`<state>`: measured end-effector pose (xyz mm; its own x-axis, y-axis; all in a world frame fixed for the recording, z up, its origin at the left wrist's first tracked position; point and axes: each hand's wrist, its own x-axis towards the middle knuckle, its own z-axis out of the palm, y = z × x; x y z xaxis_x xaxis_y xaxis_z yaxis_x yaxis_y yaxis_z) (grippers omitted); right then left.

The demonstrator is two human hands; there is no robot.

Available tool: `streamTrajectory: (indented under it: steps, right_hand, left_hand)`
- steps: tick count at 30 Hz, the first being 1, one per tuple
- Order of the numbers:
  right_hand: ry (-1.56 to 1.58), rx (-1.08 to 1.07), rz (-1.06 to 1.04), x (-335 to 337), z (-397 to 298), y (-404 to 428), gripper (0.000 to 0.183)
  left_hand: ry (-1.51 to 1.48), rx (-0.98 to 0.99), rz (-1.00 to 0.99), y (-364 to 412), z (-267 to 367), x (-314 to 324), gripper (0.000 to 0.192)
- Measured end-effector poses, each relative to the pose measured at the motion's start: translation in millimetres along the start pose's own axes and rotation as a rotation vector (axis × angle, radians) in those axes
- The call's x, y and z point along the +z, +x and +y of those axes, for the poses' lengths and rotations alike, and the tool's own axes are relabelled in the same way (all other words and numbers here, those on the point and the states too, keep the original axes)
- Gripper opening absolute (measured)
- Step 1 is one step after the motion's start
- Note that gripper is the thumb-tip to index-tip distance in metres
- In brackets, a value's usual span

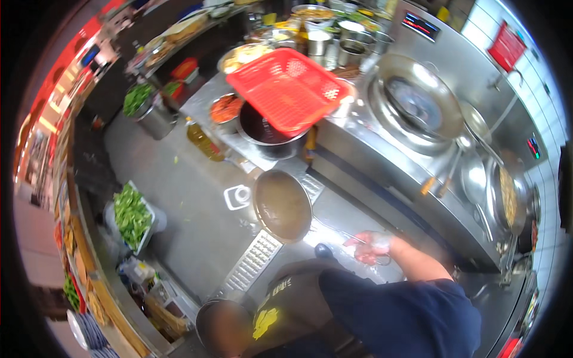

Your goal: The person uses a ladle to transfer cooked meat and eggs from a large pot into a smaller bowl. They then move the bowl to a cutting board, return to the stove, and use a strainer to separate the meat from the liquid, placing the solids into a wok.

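Note:
My right hand [369,247] holds the thin metal handle of a wide, round strainer or pan [283,206], with the looped handle end beside my fingers. Its round part hangs over the floor, left of my hand, and looks brownish inside; blur hides whether it holds anything. A pale patch shows at my wrist. My left hand is out of view. Before me, a red plastic basket [288,89] rests over a large dark pot [264,127], next to a bowl of chopped red food [225,108]. A large steel wok [418,98] sits on the range at the right.
An oil bottle [203,141] and a steel pot topped with greens [154,116] are beyond the round vessel. Cut greens [132,215] fill a container at left. A slotted drain grate [255,259] crosses the floor. Wooden-handled tools [428,185] lie on the steel range, near a second wok [508,197].

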<state>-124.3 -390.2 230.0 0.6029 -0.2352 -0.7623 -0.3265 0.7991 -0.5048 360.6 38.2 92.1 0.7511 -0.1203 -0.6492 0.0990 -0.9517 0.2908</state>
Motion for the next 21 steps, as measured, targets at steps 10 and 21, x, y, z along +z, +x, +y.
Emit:
streamTrajectory:
  steps: [10,21]
  right_hand:
    - [0.521,-0.355,0.351,-25.9,147.1,-185.6,0.061]
    - [0.994,-1.044,0.784,-34.4,192.9,-176.0,0.064]
  left_hand:
    - [0.616,0.586,-0.12,49.8,129.7,32.9,0.024]
    - [0.318,0.606,-0.241,4.7,268.2,76.2,0.017]
